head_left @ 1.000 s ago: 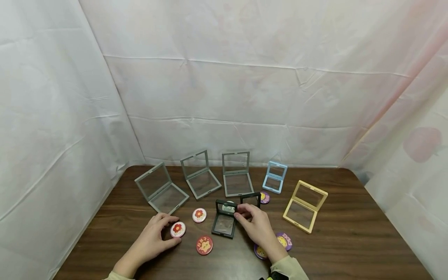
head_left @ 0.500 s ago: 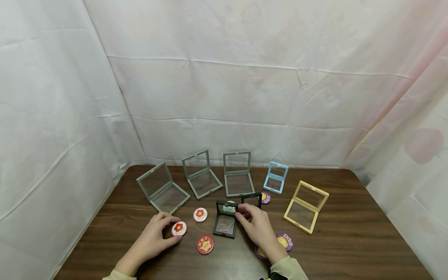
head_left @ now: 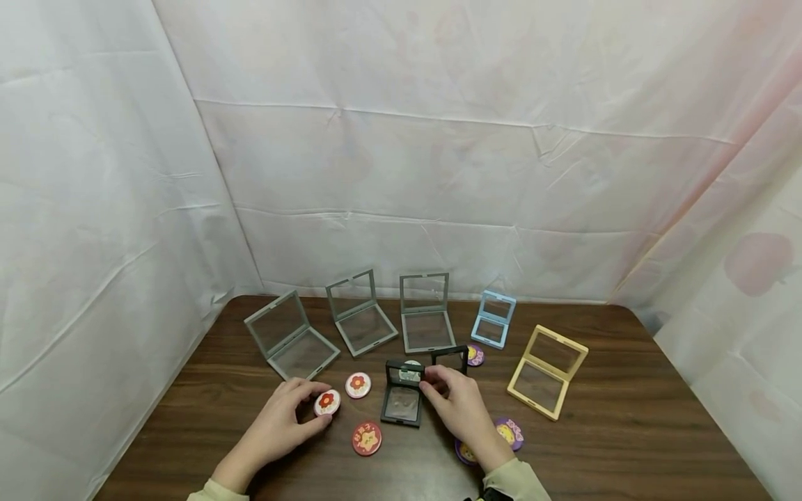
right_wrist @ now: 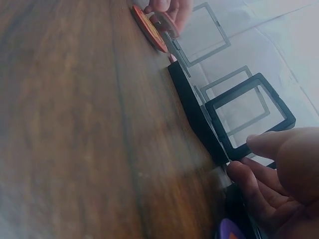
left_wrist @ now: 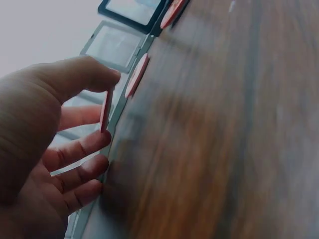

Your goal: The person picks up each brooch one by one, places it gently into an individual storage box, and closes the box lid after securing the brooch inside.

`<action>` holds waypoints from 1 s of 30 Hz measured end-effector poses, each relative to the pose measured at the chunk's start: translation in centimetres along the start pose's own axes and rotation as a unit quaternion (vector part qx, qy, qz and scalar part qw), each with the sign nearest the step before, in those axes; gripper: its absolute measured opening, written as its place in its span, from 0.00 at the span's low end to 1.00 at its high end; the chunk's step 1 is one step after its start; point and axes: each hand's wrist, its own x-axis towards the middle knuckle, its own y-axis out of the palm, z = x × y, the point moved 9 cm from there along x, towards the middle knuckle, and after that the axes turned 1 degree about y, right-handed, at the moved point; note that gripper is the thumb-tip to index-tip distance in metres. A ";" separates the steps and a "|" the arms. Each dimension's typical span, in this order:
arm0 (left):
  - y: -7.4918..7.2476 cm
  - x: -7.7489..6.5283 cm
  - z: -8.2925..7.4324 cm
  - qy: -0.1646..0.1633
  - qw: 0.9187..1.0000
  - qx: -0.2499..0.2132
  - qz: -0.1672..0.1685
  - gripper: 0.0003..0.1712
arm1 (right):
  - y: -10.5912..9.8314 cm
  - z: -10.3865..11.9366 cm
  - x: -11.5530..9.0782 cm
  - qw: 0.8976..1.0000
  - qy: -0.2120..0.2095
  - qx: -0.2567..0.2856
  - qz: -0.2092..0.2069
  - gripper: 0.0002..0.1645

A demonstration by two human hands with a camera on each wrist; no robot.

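Note:
My left hand (head_left: 276,426) pinches a round white badge (head_left: 327,403) with a red flower by its edges. In the left wrist view this badge (left_wrist: 106,110) is edge-on between thumb and fingers, raised off the table. My right hand (head_left: 460,407) holds the right side of the raised lid of a small black display frame (head_left: 402,405), its thumb on the lid in the right wrist view. A pale green badge (head_left: 410,374) shows behind that clear lid. A second flower badge (head_left: 358,385) and a red star badge (head_left: 366,438) lie between the hands.
Behind stand three unfolded grey frames (head_left: 428,330), a blue frame (head_left: 491,328) and, to the right, a yellow frame (head_left: 537,385). Another black frame (head_left: 451,357) is behind my right hand. Purple badges (head_left: 509,433) lie around the right forearm. White cloth (head_left: 388,174) hangs behind the table.
My left hand has lifted the flower badge and moved it slightly right and away from me, towards the black frame. The right hand keeps its hold on the lid.

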 end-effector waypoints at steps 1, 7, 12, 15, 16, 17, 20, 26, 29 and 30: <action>0.1 0.1 -0.3 0.005 1.000 -0.002 -0.001 0.24 | 0.0 -0.1 0.0 1.000 0.001 -0.001 0.003 0.06; 1.1 1.6 -2.7 0.045 0.999 -0.013 0.006 0.24 | 0.0 -0.4 -0.3 1.000 0.015 0.003 0.014 0.07; 2.0 3.2 -5.1 0.080 0.996 -0.016 0.031 0.25 | 0.2 -0.5 -0.1 1.000 0.011 0.000 0.018 0.06; 2.6 4.0 -6.3 0.091 0.995 -0.015 0.047 0.24 | 0.4 -0.4 0.1 1.000 0.004 -0.011 0.021 0.05; 2.8 4.2 -6.6 0.094 0.994 -0.013 0.052 0.24 | 0.4 -0.4 0.2 1.000 0.002 -0.015 0.021 0.05; 3.0 4.4 -7.0 0.098 0.993 -0.011 0.058 0.24 | 0.4 -0.3 0.2 1.000 0.000 -0.016 0.019 0.05; 3.9 4.8 -8.0 0.106 0.991 -0.007 0.081 0.23 | 0.1 -0.3 0.3 1.000 -0.003 -0.014 0.013 0.05; 5.6 4.7 -9.1 0.111 0.987 0.003 0.117 0.22 | -0.2 -0.4 0.3 1.000 -0.002 0.002 0.017 0.04; 5.8 4.7 -9.4 0.120 0.987 0.016 0.107 0.22 | 0.0 -0.4 0.2 1.000 -0.002 0.010 0.025 0.04; 5.8 4.7 -9.6 0.124 0.987 0.019 0.101 0.21 | 0.0 -0.4 0.2 1.000 -0.002 0.011 0.026 0.04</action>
